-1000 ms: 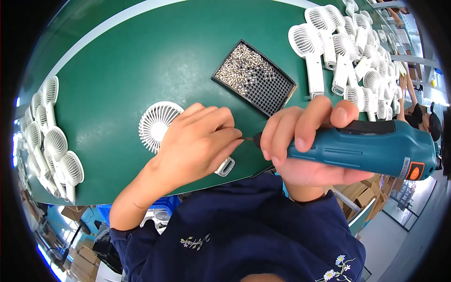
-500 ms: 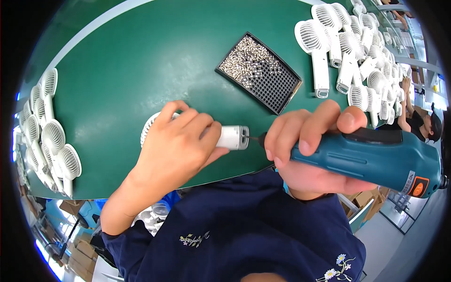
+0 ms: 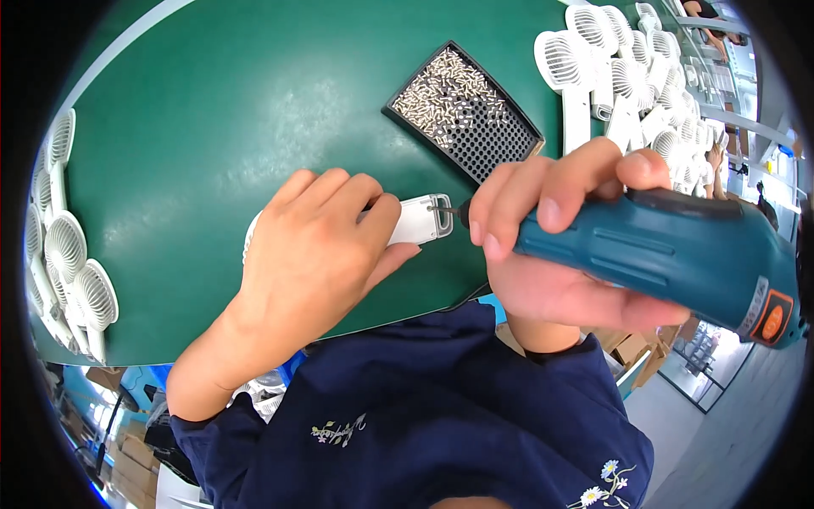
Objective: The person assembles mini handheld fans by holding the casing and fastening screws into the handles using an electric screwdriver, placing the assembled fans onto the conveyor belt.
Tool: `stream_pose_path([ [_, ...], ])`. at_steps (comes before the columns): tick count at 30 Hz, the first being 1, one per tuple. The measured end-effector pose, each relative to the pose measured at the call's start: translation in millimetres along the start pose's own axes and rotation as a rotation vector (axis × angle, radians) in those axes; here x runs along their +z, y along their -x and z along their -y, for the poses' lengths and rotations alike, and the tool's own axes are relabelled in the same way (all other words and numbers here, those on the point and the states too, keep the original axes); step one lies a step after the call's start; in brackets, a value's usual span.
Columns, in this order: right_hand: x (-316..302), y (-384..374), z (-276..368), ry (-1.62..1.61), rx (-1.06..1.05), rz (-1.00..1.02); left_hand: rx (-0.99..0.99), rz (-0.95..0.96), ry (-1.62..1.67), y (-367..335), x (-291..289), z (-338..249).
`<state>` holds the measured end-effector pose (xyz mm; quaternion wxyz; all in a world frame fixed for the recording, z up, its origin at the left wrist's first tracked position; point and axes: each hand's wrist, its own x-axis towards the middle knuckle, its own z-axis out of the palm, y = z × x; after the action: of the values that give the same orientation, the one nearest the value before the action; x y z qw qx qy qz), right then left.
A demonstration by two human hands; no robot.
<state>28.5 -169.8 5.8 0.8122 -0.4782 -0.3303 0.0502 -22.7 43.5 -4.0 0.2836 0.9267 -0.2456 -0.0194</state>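
Observation:
My left hand (image 3: 318, 242) is wrapped round a white handheld fan (image 3: 415, 222), its handle end poking out to the right past my fingers. Most of the fan's round head is hidden beneath the hand. In my right hand (image 3: 560, 229) lies a teal electric screwdriver (image 3: 644, 250), held nearly level with its bit pointing left. The bit's tip reaches the handle end of the fan, by the slotted loop there. Whether a screw sits under the tip is too small to tell.
Beyond my hands a black perforated tray (image 3: 496, 140) holds many small silvery screws (image 3: 441, 93). White fans (image 3: 566, 64) are heaped at the right of the green table (image 3: 254, 110), and another group of fans (image 3: 66, 246) lies at the left edge. A person's arm (image 3: 715, 161) shows far right.
The fan's handle end has tilted upward and to the far side, and its outer face shows more. The screwdriver has shifted slightly with it, its tip still at the handle end.

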Motion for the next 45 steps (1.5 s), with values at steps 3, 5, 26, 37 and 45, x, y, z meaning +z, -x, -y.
stream_pose_path([
  [3,-2.9,-1.0,-1.9,0.022,0.047,0.049,-0.008,0.0,-0.005,1.0,0.4,-1.0],
  [5,0.8,-0.4,-2.8,0.049,0.031,-0.002,-0.016,0.0,-0.001,1.5,1.2,-1.3],
  [26,-32.6,-43.6,-26.4,0.004,-0.214,-0.292,-0.076,-0.218,0.132,-31.4,11.0,-8.6],
  [37,-39.8,-43.3,-34.8,0.047,-0.187,-0.246,-0.173,-0.197,0.298,-33.7,14.4,-6.2],
  [45,-19.2,-44.1,-22.3,-0.089,-0.185,-0.339,-0.095,-0.256,0.269,-32.4,13.6,-3.5],
])
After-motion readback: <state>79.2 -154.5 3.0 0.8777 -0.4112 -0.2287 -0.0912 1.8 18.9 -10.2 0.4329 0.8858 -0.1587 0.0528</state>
